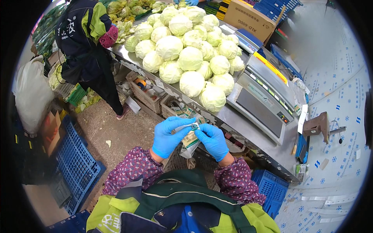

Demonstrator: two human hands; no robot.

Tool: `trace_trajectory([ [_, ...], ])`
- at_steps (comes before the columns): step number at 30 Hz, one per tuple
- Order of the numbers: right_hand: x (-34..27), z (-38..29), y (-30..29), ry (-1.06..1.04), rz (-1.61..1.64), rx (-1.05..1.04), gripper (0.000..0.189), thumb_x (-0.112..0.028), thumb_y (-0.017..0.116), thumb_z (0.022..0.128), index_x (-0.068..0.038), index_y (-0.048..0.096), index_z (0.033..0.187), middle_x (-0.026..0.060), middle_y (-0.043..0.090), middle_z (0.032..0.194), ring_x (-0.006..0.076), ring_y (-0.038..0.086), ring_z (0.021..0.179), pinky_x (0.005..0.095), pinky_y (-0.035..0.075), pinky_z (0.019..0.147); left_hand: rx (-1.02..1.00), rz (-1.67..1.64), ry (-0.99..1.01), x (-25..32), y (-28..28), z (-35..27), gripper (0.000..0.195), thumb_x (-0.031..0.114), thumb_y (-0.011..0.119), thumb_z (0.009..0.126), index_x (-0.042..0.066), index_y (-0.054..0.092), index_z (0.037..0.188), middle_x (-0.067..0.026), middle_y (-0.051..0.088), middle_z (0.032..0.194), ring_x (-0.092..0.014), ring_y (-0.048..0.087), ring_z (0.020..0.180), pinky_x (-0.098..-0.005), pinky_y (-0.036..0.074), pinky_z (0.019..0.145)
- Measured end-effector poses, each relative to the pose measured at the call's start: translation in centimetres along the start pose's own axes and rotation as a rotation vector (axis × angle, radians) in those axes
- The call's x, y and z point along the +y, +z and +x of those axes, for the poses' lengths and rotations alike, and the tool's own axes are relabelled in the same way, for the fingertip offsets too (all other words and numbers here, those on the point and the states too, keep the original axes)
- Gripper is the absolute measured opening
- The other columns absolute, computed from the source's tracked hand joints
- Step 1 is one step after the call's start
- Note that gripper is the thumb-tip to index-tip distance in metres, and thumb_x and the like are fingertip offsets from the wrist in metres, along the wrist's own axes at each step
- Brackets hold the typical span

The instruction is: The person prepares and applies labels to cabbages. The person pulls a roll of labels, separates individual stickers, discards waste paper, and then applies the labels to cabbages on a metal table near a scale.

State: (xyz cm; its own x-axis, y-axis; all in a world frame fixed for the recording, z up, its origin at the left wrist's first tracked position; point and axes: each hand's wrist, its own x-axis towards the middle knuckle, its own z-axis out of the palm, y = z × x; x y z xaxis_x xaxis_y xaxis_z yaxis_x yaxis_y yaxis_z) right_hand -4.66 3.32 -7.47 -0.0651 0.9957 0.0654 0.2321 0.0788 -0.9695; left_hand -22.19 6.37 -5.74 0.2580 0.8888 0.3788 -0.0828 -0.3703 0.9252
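Both of my hands wear blue disposable gloves and meet in front of my chest, just off the near edge of the metal table. My left hand (pixel 170 135) pinches the upper left part of a small printed plastic bag (pixel 191 139). On its right side, the fingertips of my right hand (pixel 212 141) grip the same bag near the top. The lower end of the bag hangs down between the hands, and it bears writing. Beyond my hands a large heap of pale green cabbages (pixel 191 58) lies on the table; the closest cabbage (pixel 212 97) sits near the table's edge.
A tray-wrapping machine (pixel 259 102) stands right of the cabbages, with a cardboard box (pixel 247 20) behind. A person (pixel 87 43) stands at the left side of the table (pixel 227 116). Plastic baskets (pixel 145 91) with packets sit below it. Blue crates (pixel 77 163) stand at left and lower right.
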Motion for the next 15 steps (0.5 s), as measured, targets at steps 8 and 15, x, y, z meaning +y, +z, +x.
trace_trajectory([
  [8,0.6,-0.2,-0.3,-0.024,0.017,0.027,0.013,-0.009,0.061,0.083,-0.002,0.064,0.094,0.0044,0.063,0.08,0.0082,0.056,0.071,0.0233,0.046,0.064,0.023,-0.143,-0.153,-0.8,0.7,-0.2,0.018,0.002,0.067,0.075,0.003,0.067,0.093,-0.0078,0.065,0.092,-0.014,0.06,0.085,-0.0266,0.048,0.075],
  [15,1.3,-0.1,-0.1,-0.042,0.052,0.104,0.012,-0.008,0.061,0.082,-0.001,0.065,0.093,0.0048,0.063,0.078,0.0085,0.056,0.07,0.0236,0.046,0.062,0.081,-0.427,-0.388,-1.1,1.7,0.0,0.015,0.001,0.068,0.074,0.002,0.067,0.09,-0.0061,0.065,0.083,-0.013,0.06,0.081,-0.0256,0.048,0.072],
])
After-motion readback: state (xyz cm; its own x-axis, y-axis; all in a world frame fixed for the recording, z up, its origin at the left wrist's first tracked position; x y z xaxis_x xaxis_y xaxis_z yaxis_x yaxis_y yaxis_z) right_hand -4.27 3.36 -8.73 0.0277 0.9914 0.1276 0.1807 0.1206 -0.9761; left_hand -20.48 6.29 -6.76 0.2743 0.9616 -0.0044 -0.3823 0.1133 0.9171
